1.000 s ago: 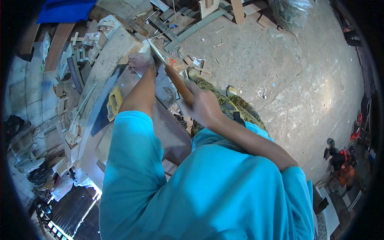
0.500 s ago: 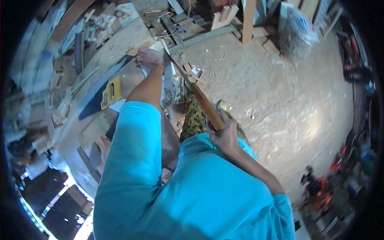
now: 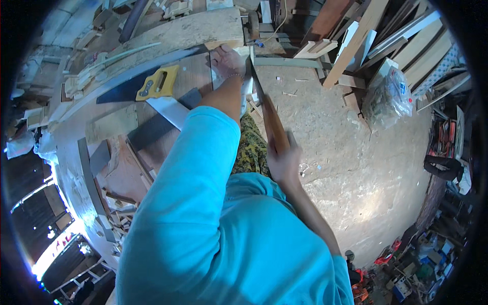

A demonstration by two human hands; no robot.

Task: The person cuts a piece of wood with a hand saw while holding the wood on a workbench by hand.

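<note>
My right hand (image 3: 284, 162) is wrapped round the long wooden handle (image 3: 275, 126) of a saw; motion blurs the hand a little. From that handle the dark blade (image 3: 257, 84) slants up and away, meeting a pale board (image 3: 246, 53) at the bench edge. My left hand (image 3: 227, 62) bears down on this board with bent fingers, just left of the blade. How far the blade sits in the wood cannot be made out. Left of my left forearm, a second saw (image 3: 160, 84) with a yellow handle lies on the workbench (image 3: 195, 71).
Offcuts and a grey-white strip (image 3: 170, 111) lie on the bench, with a thick plank (image 3: 198, 28) behind. Beyond the floor (image 3: 330, 127) lean several boards (image 3: 356, 43) beside a clear plastic bag (image 3: 389, 99). Tools and boxes (image 3: 427, 259) crowd the lower right.
My view has turned, so the bench and saws appear shifted. The wooden-handled saw now stands steeper in view, still in my right hand. My left hand remains on the board.
</note>
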